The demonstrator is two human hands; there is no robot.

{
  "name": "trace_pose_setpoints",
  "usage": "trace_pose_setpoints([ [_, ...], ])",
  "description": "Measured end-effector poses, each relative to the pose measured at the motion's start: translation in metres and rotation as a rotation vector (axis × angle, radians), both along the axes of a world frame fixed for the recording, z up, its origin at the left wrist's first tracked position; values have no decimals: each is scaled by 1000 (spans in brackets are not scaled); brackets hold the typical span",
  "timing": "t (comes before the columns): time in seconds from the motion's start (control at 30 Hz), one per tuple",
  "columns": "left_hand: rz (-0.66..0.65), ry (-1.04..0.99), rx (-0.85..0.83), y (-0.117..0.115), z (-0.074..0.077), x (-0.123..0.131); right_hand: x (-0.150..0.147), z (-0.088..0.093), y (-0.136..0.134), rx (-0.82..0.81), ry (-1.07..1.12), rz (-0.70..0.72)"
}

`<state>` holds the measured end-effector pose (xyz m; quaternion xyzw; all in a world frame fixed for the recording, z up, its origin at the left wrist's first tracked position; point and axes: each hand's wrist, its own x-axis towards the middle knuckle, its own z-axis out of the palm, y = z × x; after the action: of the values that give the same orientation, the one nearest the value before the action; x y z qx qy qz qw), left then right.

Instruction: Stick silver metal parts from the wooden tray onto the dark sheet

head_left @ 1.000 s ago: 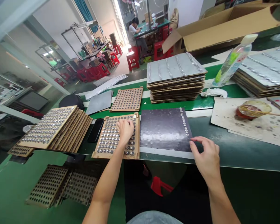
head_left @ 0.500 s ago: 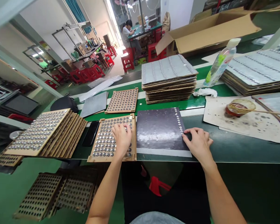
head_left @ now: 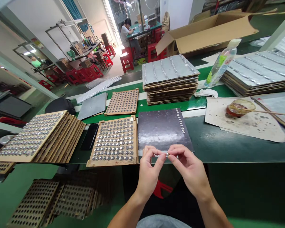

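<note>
- Here, a green workbench (head_left: 223, 148) is seen, bearing a wooden tray (head_left: 135, 139) of button cells.
- A dark sheet (head_left: 162, 129) is laid just beside the tray.
- The right hand (head_left: 188, 169) is closed to a pinch; the left hand (head_left: 152, 169) is curled close by.
- A small metal piece (head_left: 167, 154) is gripped by the right hand, just off the sheet's near edge; left-hand contact cannot be told.

A silver disc (head_left: 167, 154) is glinting between the left hand (head_left: 150, 171) and the right hand (head_left: 188, 169). Ahead of them, a black sheet (head_left: 161, 129) is showing a pale smear (silver dots edging it), while leftward a tan tray (head_left: 112, 142) is carrying silver rows.
</note>
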<state>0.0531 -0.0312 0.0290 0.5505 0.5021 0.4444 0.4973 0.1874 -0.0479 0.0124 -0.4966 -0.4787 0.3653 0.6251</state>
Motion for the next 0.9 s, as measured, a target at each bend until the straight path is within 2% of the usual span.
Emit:
trace_pose_setpoints([
  [0.13,-31,-110,-53,-5,9,-3,-11,13,-6,41,40,-28],
  [0.3,-30,-146,-42,-7,10,-5,-16,14,-11,79,-40,-100],
  [0.63,-16,27,168,-9,16,-12,-30,9,-20,273,-195,-242],
  [0.77,-12,49,234,-9,14,-13,-32,6,-21,315,-213,-198],
  [0.9,-8,54,276,-10,10,-13,-33,5,-23,267,-110,-104],
])
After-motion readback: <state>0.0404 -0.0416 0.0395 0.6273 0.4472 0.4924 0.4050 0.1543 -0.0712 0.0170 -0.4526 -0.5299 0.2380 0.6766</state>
